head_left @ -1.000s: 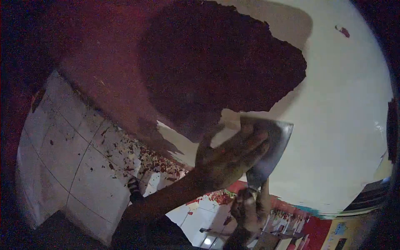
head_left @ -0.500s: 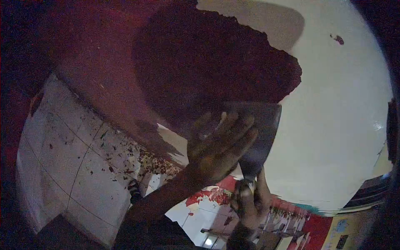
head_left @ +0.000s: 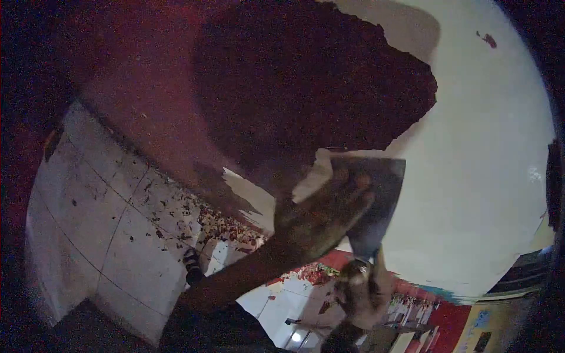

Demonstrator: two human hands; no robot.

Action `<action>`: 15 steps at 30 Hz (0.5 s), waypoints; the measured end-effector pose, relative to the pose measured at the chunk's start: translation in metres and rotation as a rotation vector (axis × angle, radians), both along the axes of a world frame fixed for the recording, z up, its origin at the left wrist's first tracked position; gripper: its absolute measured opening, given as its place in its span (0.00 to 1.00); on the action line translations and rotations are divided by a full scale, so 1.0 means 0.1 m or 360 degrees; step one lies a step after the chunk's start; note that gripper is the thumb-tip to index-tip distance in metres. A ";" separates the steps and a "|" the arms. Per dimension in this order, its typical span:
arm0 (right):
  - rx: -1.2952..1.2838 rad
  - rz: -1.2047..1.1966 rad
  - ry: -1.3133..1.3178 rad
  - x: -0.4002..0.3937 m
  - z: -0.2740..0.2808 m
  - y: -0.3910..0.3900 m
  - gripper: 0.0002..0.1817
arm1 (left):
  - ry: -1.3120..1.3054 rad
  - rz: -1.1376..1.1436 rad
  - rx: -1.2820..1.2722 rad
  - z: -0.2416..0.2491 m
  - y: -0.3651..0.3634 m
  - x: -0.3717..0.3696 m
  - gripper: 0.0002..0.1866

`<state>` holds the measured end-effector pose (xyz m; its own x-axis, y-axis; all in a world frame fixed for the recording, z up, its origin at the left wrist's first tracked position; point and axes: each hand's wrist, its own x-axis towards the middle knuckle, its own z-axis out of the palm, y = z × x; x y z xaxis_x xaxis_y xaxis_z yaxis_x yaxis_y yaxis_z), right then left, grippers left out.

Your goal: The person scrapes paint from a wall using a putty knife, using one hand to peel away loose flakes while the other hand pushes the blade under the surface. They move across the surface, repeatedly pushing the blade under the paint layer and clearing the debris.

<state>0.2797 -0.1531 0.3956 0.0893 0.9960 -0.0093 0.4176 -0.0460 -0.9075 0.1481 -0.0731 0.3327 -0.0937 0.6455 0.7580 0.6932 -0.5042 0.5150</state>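
Observation:
A wide-bladed scraper (head_left: 376,200) lies against a wall (head_left: 482,153) whose surface is part pale, part dark red. My right hand (head_left: 359,288) is wrapped round its handle, below the blade. Flat on the blade rests my left hand (head_left: 329,215), fingers stretched out and somewhat blurred. The blade's far edge sits just under a ragged-edged sheet of dark red paint (head_left: 318,82). Pale wall shows in a bared strip beside my left fingers. How firmly the blade's edge meets the wall cannot be made out.
Paint flakes (head_left: 220,229) lie scattered along the wall's foot on the tiled floor (head_left: 76,217). A foot in a sandal (head_left: 191,265) stands there. One small red scrap (head_left: 488,40) remains on the pale wall. Dim light hides the left edge.
The scraper and both hands have shifted slightly down and right. A pale strip now shows above my left hand where dark red was. My left fingers look closer together.

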 end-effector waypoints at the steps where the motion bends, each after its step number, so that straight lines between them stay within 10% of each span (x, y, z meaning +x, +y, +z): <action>1: -0.0045 0.0013 0.0088 -0.01 0.10 -0.01 0.33 | 0.0047 0.0008 -0.0021 0.02 -0.02 0.02 0.20; 15: -0.0045 0.0050 0.0034 0.00 0.23 -0.05 0.24 | 0.0049 0.0080 0.0029 0.08 0.02 -0.02 0.22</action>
<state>0.2795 -0.1579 0.4183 0.0573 0.9976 -0.0392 0.3996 -0.0589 -0.9148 0.1461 -0.0715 0.3411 -0.1025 0.6266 0.7725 0.7333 -0.4772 0.4843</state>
